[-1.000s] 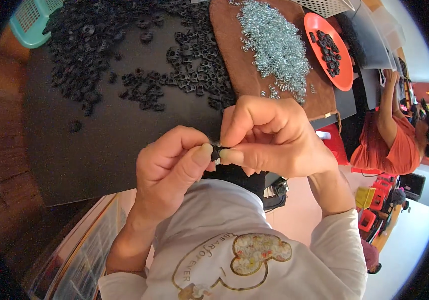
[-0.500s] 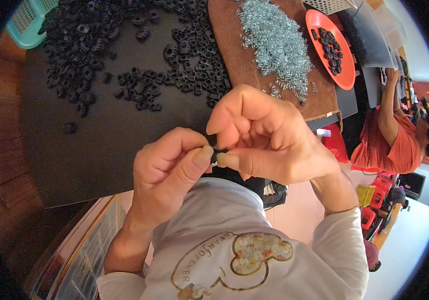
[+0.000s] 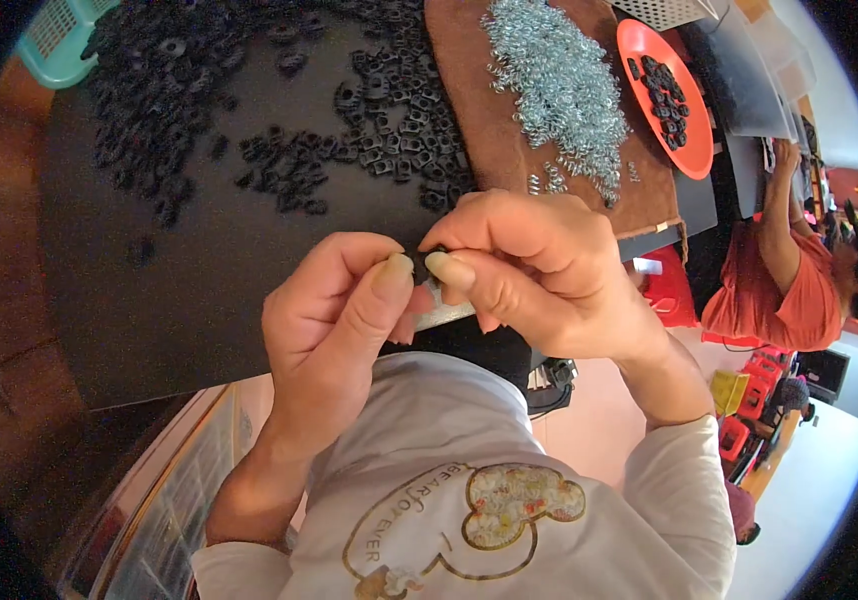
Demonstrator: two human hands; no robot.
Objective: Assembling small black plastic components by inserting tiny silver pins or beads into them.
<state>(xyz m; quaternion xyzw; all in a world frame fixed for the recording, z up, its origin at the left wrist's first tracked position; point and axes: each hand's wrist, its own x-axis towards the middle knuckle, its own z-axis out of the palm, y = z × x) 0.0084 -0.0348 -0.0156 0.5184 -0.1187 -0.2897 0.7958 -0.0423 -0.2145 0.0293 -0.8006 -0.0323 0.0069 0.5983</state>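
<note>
Above the near edge of the dark table, my left hand [image 3: 334, 320] and my right hand [image 3: 559, 285] meet fingertip to fingertip. My right thumb and index finger pinch a small black plastic piece [image 3: 434, 254], mostly covered by the fingers. My left thumb and index finger are pressed together right beside it; what lies between them is hidden. Beyond my hands lie many small black plastic parts [image 3: 389, 120], some like hollow frames. To the right of them, a heap of small metal springs [image 3: 559, 95] rests on a brown cloth [image 3: 469, 90].
A red-orange plate [image 3: 694, 158] with several black pieces stands past the springs. A turquoise basket [image 3: 54, 60] sits at the far left, beside a large pile of black parts [image 3: 164, 90]. Off to the right, another person in an orange shirt [image 3: 774, 290] reaches toward the table.
Both hands have risen a little, away from my body. My right fingers have curled in, the index finger closing down onto the thumb around the black piece.
</note>
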